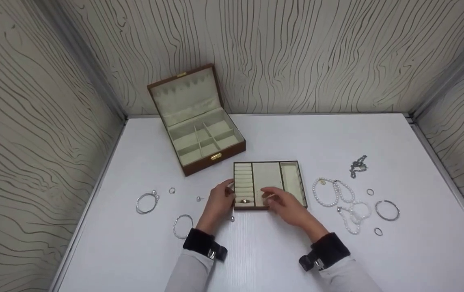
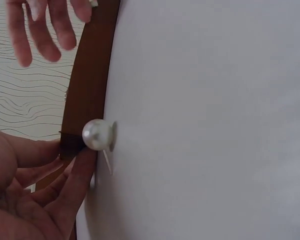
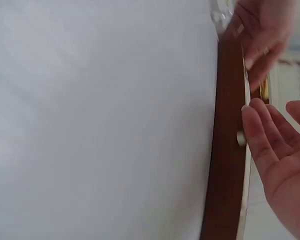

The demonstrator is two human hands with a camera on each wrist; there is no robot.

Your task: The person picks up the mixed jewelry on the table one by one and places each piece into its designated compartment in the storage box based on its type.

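Note:
My left hand (image 1: 219, 199) grips the near left corner of a brown jewelry tray (image 1: 267, 177), thumb and fingers on either side of the corner in the left wrist view. A ring (image 1: 244, 201) sits in the tray's lowest cushioned slot. Over the tray's middle section and front edge hovers my right hand (image 1: 286, 206); its fingers (image 3: 262, 135) are loosely extended beside the front wall, with nothing clearly held. A small pale knob (image 3: 241, 138) shows on that wall. Beside the left hand lies a pearl stud earring (image 2: 97, 134) on the table.
Behind stands an open brown jewelry box (image 1: 201, 142) with divided compartments. Left lie bangles (image 1: 146, 211), a small ring (image 1: 172, 190) and another stud earring (image 1: 199, 198). Right are pearl strands (image 1: 325, 205), a dark chain (image 1: 353, 170), a bangle (image 1: 387, 220) and small rings (image 1: 378, 231).

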